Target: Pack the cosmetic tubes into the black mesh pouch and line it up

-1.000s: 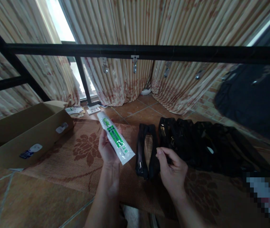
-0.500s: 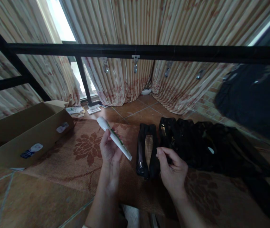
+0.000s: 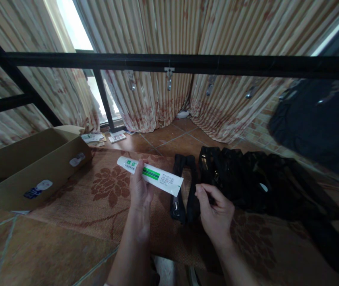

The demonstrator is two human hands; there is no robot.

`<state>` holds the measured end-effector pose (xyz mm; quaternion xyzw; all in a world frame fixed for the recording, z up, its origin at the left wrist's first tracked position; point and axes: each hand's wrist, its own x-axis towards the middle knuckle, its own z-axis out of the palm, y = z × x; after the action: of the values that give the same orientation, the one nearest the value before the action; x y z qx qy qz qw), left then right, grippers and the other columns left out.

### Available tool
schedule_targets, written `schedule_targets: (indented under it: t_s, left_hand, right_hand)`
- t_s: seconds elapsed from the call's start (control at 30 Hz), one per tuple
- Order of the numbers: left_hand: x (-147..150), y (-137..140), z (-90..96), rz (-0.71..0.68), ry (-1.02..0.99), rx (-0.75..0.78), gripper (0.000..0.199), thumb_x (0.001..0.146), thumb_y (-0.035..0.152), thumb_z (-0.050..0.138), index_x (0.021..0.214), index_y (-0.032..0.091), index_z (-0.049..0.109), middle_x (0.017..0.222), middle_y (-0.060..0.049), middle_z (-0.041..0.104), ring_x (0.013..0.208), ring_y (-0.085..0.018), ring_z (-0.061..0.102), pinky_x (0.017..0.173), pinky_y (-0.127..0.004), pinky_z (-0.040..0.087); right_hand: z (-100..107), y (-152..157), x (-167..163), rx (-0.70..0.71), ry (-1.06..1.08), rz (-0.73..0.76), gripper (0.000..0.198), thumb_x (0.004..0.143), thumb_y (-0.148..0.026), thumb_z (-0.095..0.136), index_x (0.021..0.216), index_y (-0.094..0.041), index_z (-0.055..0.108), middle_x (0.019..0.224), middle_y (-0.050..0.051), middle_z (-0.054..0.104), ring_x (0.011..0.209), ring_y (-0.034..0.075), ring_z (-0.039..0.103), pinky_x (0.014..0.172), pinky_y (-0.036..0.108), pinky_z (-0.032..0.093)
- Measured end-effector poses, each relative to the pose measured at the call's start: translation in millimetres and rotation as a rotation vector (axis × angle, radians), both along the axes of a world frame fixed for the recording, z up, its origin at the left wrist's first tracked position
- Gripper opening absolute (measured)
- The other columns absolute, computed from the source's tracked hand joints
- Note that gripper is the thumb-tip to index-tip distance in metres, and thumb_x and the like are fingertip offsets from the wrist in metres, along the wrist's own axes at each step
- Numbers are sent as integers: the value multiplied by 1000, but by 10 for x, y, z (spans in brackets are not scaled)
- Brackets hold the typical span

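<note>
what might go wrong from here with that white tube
The white tube could slip or swivel, since only the left hand grips it, thumb across the top. Its flat end also juts in front of the black pouch in this view, so it might snag on the edge if lowered; whether they touch is unclear.

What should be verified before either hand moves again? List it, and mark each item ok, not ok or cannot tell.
1. White tube secure in the left hand: ok, the thumb lies across its printed side.
2. Right hand holding nothing: cannot tell; thumb and fingers are drawn together beside the black pouch.
3. White tube lined up with the black pouch: not ok, it runs crosswise to it.
4. White tube clear of the black pouch: cannot tell, its flat end overlaps the pouch in this view.
5. Cardboard box open at the top: ok.
</note>
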<state>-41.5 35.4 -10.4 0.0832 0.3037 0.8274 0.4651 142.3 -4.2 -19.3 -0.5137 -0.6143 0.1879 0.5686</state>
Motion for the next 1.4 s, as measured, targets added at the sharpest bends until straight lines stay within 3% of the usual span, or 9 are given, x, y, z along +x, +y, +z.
schedule_targets:
  t_s: [0.57,1.2,1.4]
  left_hand:
    - [2,0,19,18,24,16,24,68,32,83,75,15,66,68,4,65,61,-6,62,63,-17,47]
    - [6,-5,47,93,-40,22,17,72,25,80,75,15,67,73,2,68,69,-8,64,72,-19,48]
    - [-9,8,22,93,-28,21,23,69,29,83,76,14,67,72,2,67,66,-8,62,68,-19,47]
  right_hand:
    - [-22,5,2,7,14,12,20,89,-34,61,82,-19,72,71,1,70,64,14,65,58,22,50]
    - [-22,6,2,24,8,24,16,90,-30,62,84,-19,71,71,0,70,65,13,65,58,20,49]
    - [-34,2,10,23,15,31,14,90,-29,62,84,-21,71,72,-2,70,66,11,66,61,19,48]
